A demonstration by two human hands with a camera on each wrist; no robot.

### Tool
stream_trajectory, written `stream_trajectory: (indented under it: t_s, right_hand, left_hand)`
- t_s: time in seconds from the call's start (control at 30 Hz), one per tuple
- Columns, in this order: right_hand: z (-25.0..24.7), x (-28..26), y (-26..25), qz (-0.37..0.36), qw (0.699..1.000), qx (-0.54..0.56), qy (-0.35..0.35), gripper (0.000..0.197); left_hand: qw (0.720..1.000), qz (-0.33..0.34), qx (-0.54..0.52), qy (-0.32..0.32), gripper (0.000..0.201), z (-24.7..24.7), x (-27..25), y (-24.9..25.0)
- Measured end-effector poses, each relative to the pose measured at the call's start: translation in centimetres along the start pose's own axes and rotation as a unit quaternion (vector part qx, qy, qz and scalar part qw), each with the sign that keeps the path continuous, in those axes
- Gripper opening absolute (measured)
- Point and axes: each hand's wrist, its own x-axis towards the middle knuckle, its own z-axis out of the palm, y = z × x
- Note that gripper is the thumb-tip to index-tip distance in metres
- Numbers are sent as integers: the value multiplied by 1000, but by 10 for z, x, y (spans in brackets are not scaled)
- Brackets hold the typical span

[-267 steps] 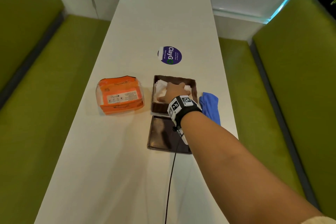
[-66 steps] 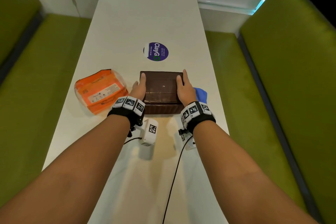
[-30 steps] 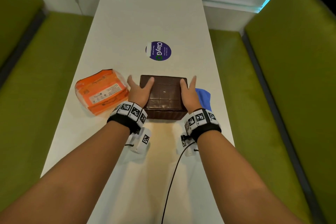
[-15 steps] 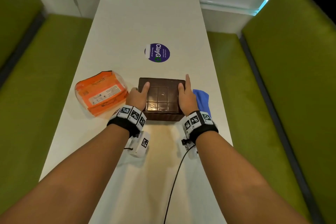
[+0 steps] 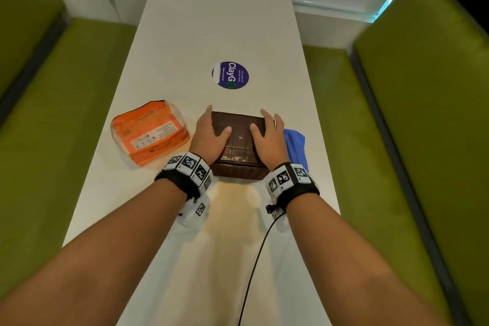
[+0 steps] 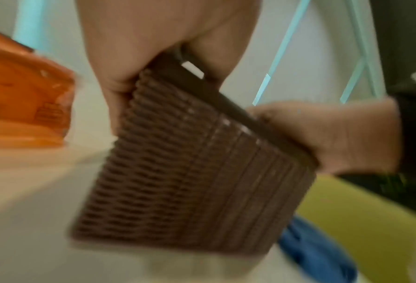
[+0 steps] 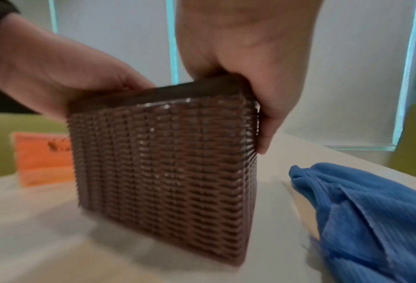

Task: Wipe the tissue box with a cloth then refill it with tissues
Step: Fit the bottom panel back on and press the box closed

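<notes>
Gripping the brown woven tissue box (image 5: 239, 140) at frame centre, your left hand (image 5: 211, 135) and right hand (image 5: 267, 137) clamp its sides, thumbs on top. Blue cloth (image 5: 295, 145) lies just right; orange tissue pack (image 5: 149, 132) farther left.

Tissue box (image 5: 239, 140) — brown, square, woven wicker-pattern sides, dark glossy lid with a moulded grid; lid on; stands on the white table (image 5: 217, 21), gripped at both sides.

Cloth (image 5: 295, 145) — blue, ribbed weave, crumpled; lies on the table just right of the box.

Tissue pack (image 5: 149, 131) — orange wrapper in clear plastic with a white label; lies flat, left of the box, slightly apart.
</notes>
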Motion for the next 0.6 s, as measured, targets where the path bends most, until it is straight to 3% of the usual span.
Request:
stream_trajectory:
  t_s: [0.07, 0.1, 0.17, 0.37, 0.53, 0.6]
  right_hand:
    - [-6, 0, -1, 49, 997, 60, -3, 58]
    - [-7, -1, -2, 70, 994, 79, -15, 58]
    - [-8, -3, -6, 84, 990, 110, -28, 55]
    - [-11, 1, -8, 63, 992, 110, 2, 31]
    - [-8, 5, -8, 50, 997, 53, -13, 40]
    - [-4, 8, -10, 23, 999, -47, 6, 49]
  left_hand:
    - [985, -145, -93, 21, 72, -9, 1, 9]
    - [975, -202, -90, -4, 73, -13, 1, 14]
    - [965, -251, -33, -73, 75, -19, -2, 21]
    - [970, -215, 72, -91, 71, -25, 0, 12]
    - [973, -189, 100, -82, 64, -25, -2, 20]
    - [976, -158, 140, -50, 67, -20, -3, 25]
